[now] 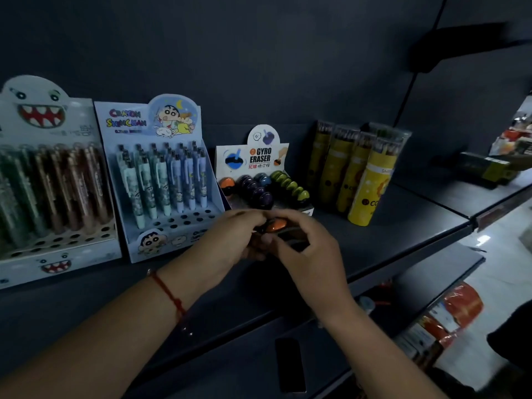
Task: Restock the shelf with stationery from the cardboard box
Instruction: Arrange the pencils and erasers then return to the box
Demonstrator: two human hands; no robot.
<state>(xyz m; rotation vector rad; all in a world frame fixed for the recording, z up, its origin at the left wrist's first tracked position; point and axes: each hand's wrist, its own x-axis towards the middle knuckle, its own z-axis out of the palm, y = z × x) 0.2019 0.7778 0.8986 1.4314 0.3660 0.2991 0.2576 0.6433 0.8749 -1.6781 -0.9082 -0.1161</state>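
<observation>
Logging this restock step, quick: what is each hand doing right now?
Left hand: fingers curled round the orange gyro eraser, holding it from the left.
Right hand: fingers pinch the same eraser from the right.

Both hands (230, 234) (305, 254) pinch an orange eraser (275, 225) before the eraser box (253, 156).

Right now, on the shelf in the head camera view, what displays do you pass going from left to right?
Ghost-face pen display → Crayon Shinchan pen display → Gyro Eraser box → yellow coloured-pencil tubes. Both hands, left hand and right hand, hold an orange eraser in front of the eraser box.
</observation>
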